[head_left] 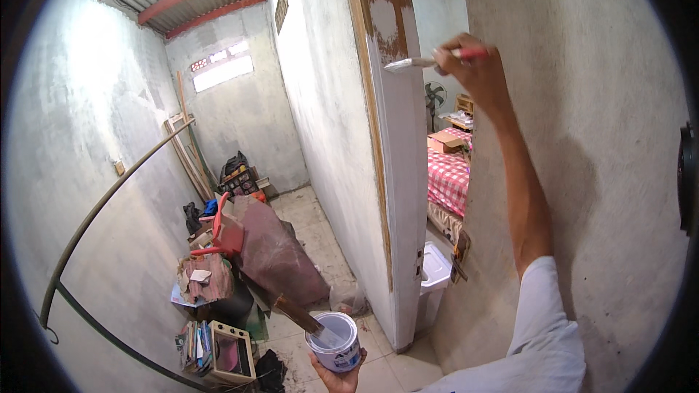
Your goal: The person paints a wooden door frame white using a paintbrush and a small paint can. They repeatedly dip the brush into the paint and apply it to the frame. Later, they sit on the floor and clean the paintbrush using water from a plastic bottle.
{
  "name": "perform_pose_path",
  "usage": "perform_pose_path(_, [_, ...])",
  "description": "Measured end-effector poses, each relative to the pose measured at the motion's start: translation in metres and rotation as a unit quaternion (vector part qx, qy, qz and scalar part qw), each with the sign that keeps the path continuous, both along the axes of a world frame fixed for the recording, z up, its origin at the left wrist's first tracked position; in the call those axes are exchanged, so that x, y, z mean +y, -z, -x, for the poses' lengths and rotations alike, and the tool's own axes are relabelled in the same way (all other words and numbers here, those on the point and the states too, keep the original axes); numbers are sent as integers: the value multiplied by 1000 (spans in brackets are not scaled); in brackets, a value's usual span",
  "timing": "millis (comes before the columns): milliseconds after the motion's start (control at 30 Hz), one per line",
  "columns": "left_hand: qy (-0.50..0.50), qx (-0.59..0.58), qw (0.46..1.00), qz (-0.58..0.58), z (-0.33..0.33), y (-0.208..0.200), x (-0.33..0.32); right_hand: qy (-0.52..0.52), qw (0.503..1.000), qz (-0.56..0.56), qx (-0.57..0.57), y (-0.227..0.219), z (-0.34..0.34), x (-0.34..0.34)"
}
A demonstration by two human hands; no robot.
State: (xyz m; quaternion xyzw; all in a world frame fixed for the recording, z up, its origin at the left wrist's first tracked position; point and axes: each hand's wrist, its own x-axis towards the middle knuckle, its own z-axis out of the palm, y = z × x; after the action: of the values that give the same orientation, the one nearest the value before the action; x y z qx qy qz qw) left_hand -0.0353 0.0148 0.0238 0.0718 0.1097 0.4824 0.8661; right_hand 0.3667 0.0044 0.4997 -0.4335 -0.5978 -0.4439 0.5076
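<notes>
My right hand (466,60) is raised, its fingers closed round the red handle of a paintbrush (411,64). The brush's white-coated bristles lie against or just in front of the door edge (399,153); I cannot tell whether they touch. That edge is white along most of its height, with bare brown wood and a ragged white patch at the top. Low in front of me, my left hand (338,378) grips a small paint can (345,358) from below. A brown stick (295,313), whitish at its lower end, leans out of the open can.
Through the doorway are a white lidded bin (437,266), a bed with a checked red cover (448,175) and a fan (435,94). A red chair (227,233), a toaster oven (231,353) and other clutter stand at left. A curved pole (95,218) crosses there.
</notes>
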Motion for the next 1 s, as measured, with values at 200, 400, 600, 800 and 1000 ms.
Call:
perform_pose_path(200, [-14,-9,999,-33,-4,9,0,-57,998,-16,-1,-73,-3,38])
perform_pose_path(400, [-16,-5,999,-28,-4,6,-2,58,977,-172,-109,-26,0,32])
perform_pose_path(600, [-9,12,1000,-22,3,16,0,-63,998,17,-17,43,17,9])
perform_pose_path(800, [-16,16,999,-26,4,26,-1,-180,975,66,110,-27,-12,7])
perform_pose_path(1000, [-38,27,999,-22,0,25,-1,-251,960,-126,8,-60,-38,34])
